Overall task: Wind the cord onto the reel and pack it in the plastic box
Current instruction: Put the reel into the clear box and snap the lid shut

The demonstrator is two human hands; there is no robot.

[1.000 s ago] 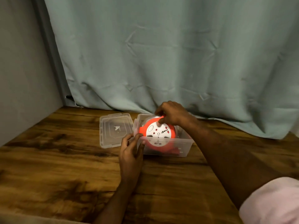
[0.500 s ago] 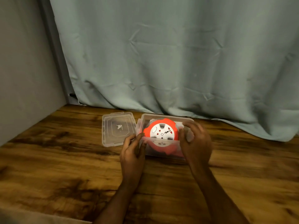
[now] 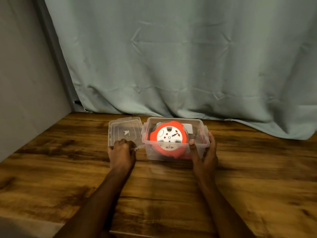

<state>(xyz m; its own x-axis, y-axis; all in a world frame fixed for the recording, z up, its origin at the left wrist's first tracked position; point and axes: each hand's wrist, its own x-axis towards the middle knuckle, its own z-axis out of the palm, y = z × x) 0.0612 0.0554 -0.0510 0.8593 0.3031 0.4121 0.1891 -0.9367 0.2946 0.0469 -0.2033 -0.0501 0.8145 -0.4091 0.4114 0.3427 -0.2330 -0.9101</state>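
An orange cord reel with a white socket face sits tilted inside the clear plastic box on the wooden table. The box's clear lid lies flat just left of the box. My left hand grips the lid's near edge with curled fingers. My right hand clasps the box's near right corner, thumb on the front wall. The cord is hidden inside the box behind the reel.
The wooden table extends left, right and toward me. A pale green curtain hangs right behind the box. A grey wall bounds the left side.
My left hand moved from the box's front left corner to the lid's near edge. My right hand left the reel and now holds the box's right corner.
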